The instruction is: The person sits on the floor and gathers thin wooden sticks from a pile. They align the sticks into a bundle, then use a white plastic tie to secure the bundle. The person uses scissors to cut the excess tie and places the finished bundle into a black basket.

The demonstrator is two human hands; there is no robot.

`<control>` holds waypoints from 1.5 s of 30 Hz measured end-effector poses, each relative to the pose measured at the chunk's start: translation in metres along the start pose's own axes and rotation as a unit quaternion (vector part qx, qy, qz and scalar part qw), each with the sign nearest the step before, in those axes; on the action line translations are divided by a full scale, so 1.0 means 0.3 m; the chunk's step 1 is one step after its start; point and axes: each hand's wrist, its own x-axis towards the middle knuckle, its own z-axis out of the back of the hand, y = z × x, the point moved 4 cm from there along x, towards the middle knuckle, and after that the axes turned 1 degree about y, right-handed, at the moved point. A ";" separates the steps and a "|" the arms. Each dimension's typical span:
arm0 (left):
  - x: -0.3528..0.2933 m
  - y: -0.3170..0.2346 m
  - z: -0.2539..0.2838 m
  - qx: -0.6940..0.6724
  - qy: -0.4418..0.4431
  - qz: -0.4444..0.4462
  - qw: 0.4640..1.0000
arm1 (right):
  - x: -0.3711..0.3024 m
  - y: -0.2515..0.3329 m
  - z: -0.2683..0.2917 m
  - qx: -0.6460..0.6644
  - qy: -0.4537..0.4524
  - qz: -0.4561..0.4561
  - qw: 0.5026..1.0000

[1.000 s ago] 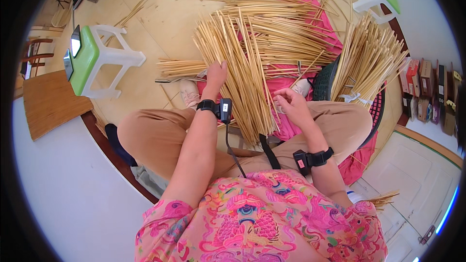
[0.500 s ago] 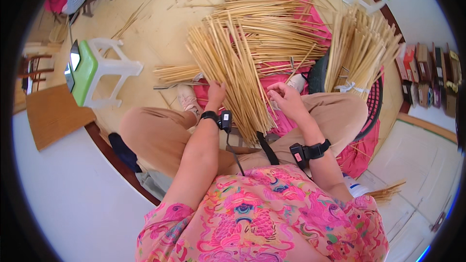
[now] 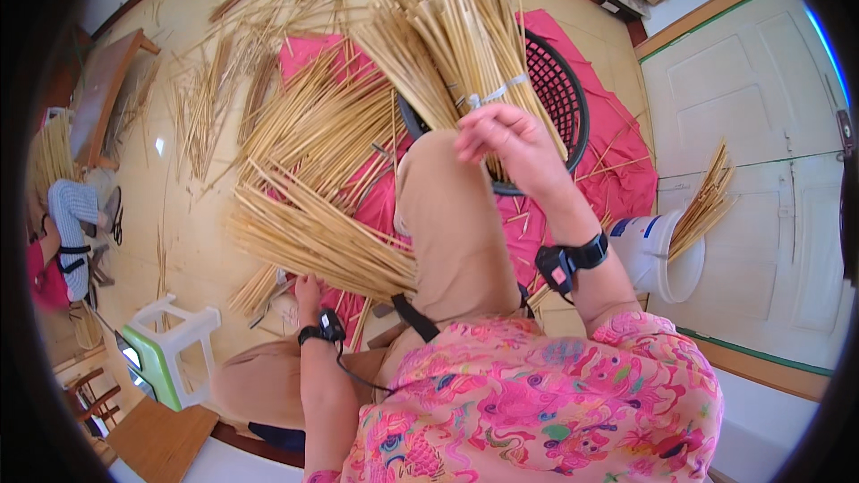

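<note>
A loose sheaf of straw-coloured stalks (image 3: 322,237) lies slanting across my lap. My left hand (image 3: 309,292) holds its lower edge, closed, with the fingertips partly hidden by the stalks. My right hand (image 3: 508,139) hovers at a second, thicker bundle of stalks (image 3: 461,36), which leans in a dark mesh basket (image 3: 573,94). A white tie (image 3: 501,91) goes round that bundle, just beyond my right fingers. Those fingers are loosely bent and apart, with nothing seen in them.
More stalks (image 3: 313,125) lie spread on a pink cloth (image 3: 613,156) and the floor. To the right, a white bucket (image 3: 651,246) on its side holds stalks. A green-and-white stool (image 3: 170,353) stands at left. Another person's leg (image 3: 72,224) shows at far left.
The view has turned to the right. My right hand has left the side of the lap sheaf and moved over to the tied bundle in the basket. My left hand stays at the lap sheaf.
</note>
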 end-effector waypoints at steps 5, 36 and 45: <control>-0.082 -0.036 0.008 0.002 0.022 0.000 1.000 | 0.085 -0.305 0.757 -0.274 -0.293 -0.039 0.915; -0.803 -0.764 0.495 -0.387 -0.109 -0.100 0.910 | 0.639 -0.790 1.389 -0.446 -0.271 -0.165 0.837; -0.801 -0.752 0.504 -0.344 -0.101 -0.127 0.925 | 0.604 -0.717 1.355 -0.472 -0.310 -0.086 0.821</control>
